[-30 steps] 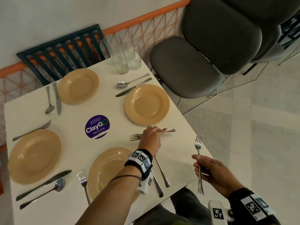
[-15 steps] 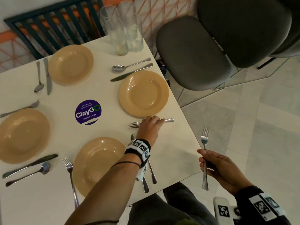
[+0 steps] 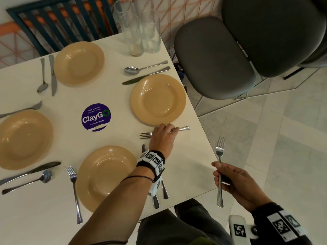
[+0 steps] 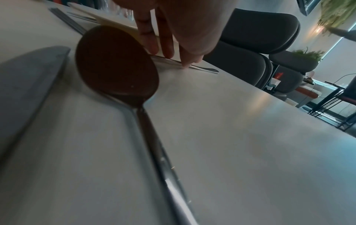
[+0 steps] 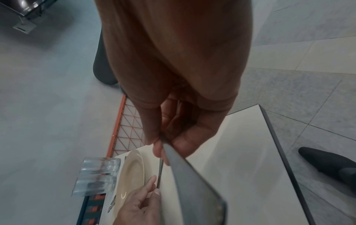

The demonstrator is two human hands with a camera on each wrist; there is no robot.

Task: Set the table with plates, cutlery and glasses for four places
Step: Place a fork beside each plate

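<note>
The left hand point(image 3: 162, 137) lies over a fork point(image 3: 184, 128) on the white table point(image 3: 191, 156), fingertips point(image 4: 189, 61) pressing its handle flat against the surface; the left wrist view shows straight fingers touching the metal, not curled round it, so this reads as nudging the fork into line, not lifting it. That fork sits just near of the right-hand plate point(image 3: 158, 99), its long axis running left to right, tines pointing left toward the table's middle and handle end toward the right edge, which suits a diner seated on the grey chair point(image 3: 214, 57). The right hand point(image 3: 233, 181) is clenched round a second fork point(image 3: 220, 167), held off the table's near right corner, roughly upright with tines pointing far and handle near; it is probably kept ready for the far plate point(image 3: 78, 62), the only setting showing a knife and spoon but no fork. The glasses point(image 3: 139, 29) stand clustered at the far edge, not yet shared out, so that step seems to remain.
</note>
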